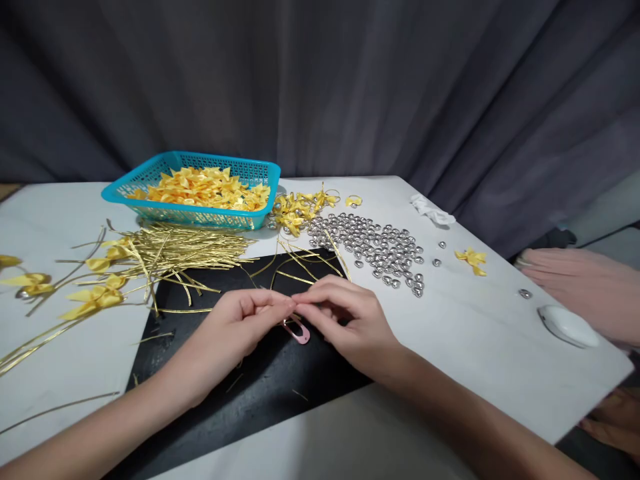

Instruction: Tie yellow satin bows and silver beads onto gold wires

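Over the black mat (210,393), my left hand (255,317) and my right hand (345,313) meet, thumbs and index fingers pinched tip to tip. Whatever sits between the fingertips is too small and hidden to make out. Just beneath them shows a pink loop-shaped piece (302,335), its upper end covered by my fingers; I cannot tell whether it is held or lies on the mat. Beyond my hands, a few gold twist ties (300,257) lie across the mat's far edge. A thick pile of gold ties (195,248) is to the left.
A blue basket (193,217) of yellow ribbon bows stands at the back. Silver heart-shaped beads (380,247) spread right of centre. Finished-looking yellow bows (100,297) lie left. A white mouse-shaped object (570,325) sits near the right edge, beside another person's pink clothing (575,287).
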A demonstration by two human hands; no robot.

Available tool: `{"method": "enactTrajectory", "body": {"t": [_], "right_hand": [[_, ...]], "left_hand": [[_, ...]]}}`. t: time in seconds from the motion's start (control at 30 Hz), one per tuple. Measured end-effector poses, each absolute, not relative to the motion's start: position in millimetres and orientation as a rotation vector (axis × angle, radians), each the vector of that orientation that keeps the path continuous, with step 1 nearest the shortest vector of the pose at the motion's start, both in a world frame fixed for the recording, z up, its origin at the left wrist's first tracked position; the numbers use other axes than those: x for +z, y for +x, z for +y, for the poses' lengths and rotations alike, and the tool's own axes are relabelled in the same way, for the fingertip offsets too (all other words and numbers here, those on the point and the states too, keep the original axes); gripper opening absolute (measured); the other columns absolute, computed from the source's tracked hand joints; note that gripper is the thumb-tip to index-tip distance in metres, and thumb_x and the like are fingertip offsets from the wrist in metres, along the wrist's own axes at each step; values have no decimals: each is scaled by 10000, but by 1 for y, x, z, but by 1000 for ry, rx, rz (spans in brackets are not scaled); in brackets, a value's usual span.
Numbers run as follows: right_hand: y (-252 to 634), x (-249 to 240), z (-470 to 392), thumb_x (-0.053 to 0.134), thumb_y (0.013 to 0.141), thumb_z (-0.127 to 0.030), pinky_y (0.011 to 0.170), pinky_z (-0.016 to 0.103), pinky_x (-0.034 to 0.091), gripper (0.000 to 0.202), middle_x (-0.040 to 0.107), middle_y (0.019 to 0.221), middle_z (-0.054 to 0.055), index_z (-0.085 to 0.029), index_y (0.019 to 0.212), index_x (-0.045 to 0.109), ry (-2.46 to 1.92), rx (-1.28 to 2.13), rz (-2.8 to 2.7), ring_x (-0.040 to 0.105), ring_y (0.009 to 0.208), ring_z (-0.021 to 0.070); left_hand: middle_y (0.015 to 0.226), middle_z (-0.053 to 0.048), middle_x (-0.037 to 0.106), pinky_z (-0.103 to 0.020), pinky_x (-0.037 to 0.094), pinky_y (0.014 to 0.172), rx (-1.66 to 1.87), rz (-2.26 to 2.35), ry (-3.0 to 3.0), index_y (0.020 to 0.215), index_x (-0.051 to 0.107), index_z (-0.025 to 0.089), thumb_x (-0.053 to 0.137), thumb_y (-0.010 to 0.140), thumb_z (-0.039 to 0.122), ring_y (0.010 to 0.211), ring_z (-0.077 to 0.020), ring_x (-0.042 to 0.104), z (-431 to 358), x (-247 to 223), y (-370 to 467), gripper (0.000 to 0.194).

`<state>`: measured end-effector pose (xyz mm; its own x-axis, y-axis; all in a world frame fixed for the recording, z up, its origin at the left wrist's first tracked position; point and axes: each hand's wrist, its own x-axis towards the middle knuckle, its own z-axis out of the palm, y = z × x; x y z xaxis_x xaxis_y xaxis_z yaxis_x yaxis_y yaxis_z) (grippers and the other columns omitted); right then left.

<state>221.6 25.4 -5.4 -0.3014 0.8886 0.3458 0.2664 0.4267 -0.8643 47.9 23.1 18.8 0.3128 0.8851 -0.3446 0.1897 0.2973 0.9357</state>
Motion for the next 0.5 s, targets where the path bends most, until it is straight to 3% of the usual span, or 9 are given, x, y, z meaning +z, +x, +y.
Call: {"method": "enactTrajectory", "body": {"t": [0.13, 0.37, 0.5], "right_hand": [[228, 1, 29, 570, 875, -215, 444, 175, 372, 128, 578, 749, 16, -153, 787, 638, -1077, 868, -1869, 473, 523, 48], [228, 5, 32, 525, 872, -329, 365, 148, 376, 146, 399, 516, -95, -187, 846, 503, -1219, 1304, -1554, 395, 386, 45], [229, 6, 35, 549, 854, -341, 374, 153, 401, 163, 401, 464, -109, -186, 830, 504, -1247, 1343, -1459, 398, 369, 46]], "left_hand": [[426, 113, 266, -211, 80, 370, 645, 1207, 1179, 708, 691, 163, 646, 742, 463, 425, -68, 132, 25, 20, 47, 305], [395, 113, 283, -235, 39, 352, 678, 1191, 1269, 713, 697, 147, 600, 743, 428, 370, -62, 159, 30, 25, 50, 298], [375, 113, 319, -228, 62, 360, 670, 1202, 1303, 699, 680, 154, 591, 759, 414, 359, -56, 172, 29, 25, 50, 282]]}}
